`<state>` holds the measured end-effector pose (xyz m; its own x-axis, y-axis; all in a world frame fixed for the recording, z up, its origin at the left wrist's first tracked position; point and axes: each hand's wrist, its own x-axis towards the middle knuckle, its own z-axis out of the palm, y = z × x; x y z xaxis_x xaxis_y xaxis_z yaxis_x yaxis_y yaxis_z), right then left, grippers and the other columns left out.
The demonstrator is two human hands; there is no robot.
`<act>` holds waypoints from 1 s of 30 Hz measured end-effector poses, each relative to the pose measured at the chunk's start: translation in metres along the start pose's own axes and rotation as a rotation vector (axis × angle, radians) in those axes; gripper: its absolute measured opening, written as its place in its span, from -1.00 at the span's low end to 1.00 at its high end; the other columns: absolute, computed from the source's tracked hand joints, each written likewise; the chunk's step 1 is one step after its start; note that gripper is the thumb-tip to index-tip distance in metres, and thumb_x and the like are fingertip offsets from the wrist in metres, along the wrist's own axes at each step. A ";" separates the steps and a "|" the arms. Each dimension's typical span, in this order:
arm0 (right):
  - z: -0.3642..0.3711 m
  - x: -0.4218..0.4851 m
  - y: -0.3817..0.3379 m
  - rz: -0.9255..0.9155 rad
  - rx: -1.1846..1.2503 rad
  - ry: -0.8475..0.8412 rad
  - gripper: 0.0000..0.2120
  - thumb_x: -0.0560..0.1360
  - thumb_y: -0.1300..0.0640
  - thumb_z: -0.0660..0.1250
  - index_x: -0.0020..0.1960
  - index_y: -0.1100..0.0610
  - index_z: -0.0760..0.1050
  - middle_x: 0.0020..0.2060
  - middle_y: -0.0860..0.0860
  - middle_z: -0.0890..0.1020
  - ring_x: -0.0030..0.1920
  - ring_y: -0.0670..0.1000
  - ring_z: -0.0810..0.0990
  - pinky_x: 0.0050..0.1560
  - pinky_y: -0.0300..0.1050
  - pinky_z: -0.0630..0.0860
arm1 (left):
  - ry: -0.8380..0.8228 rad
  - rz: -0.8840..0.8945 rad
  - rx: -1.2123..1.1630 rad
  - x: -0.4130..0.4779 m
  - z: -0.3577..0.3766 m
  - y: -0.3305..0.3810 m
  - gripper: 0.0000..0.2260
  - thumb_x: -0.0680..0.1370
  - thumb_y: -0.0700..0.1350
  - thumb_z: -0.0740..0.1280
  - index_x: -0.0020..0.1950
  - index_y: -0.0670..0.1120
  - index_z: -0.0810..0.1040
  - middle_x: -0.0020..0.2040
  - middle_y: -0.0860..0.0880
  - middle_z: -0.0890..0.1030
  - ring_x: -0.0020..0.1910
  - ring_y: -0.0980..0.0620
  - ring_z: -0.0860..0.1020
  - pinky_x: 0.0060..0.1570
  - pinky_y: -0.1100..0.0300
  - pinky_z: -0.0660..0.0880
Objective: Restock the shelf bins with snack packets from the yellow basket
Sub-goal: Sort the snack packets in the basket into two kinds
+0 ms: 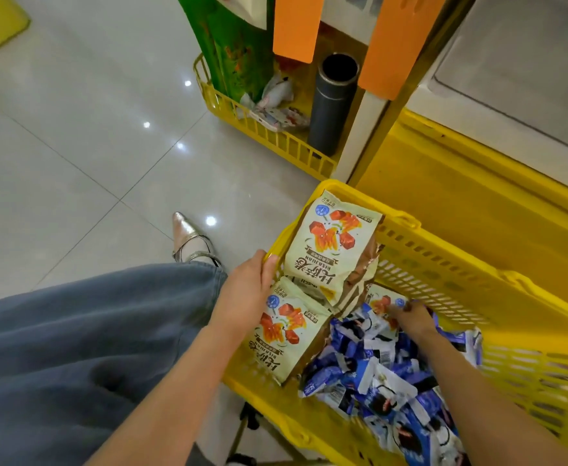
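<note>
Fingertips of our right hand [410, 317] reach down among the packets and meet the corner of a half-buried cream packet [381, 303]. They are blurred, so we cannot tell whether they pinch it or only touch it. Around that hand lies a loose heap of blue packets [377, 381], filling the near half of the yellow basket [407, 220].

Our left hand [249, 287] sits at the basket's left rim, thumb hooked over the edge to the inside and the fingers hidden on the outer side. We judge that it grips the rim to steady the basket. Just inside the thumb an upright cream packet [333, 243] leans against the wall, and a second cream packet [286, 331] stands in front of it, nearer to us.

Further out, a rear yellow basket [266, 137] stands on the floor, holding a green bag [232, 45], some crumpled wrappers [276, 102] and a dark flask [334, 102]. Orange tags [296, 25] hang above it.

No shelf bin shows in this view, so we cannot say how much has been shelved. With the basket this full and nothing lifted out, we judge that most of the restocking lies ahead, and the step in hand is picking the next packet.
</note>
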<state>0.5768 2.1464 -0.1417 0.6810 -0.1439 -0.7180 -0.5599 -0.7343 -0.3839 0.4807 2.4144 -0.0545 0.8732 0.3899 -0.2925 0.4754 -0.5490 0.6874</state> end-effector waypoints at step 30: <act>-0.058 -0.039 0.003 -0.480 -0.360 0.398 -0.62 0.44 -0.07 0.39 0.05 0.21 0.44 -0.07 0.11 0.48 -0.12 0.11 0.49 -0.23 -0.13 0.35 | 0.033 0.064 0.048 0.003 0.001 -0.002 -0.62 0.58 0.20 -0.06 -0.09 -0.02 0.41 -0.28 0.04 0.53 -0.28 0.13 0.53 -0.34 0.21 0.43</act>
<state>0.5757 2.1116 -0.0811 0.9718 0.0694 -0.2255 -0.0117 -0.9405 -0.3396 0.4825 2.4160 -0.0569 0.8984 0.3766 -0.2262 0.4239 -0.6079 0.6714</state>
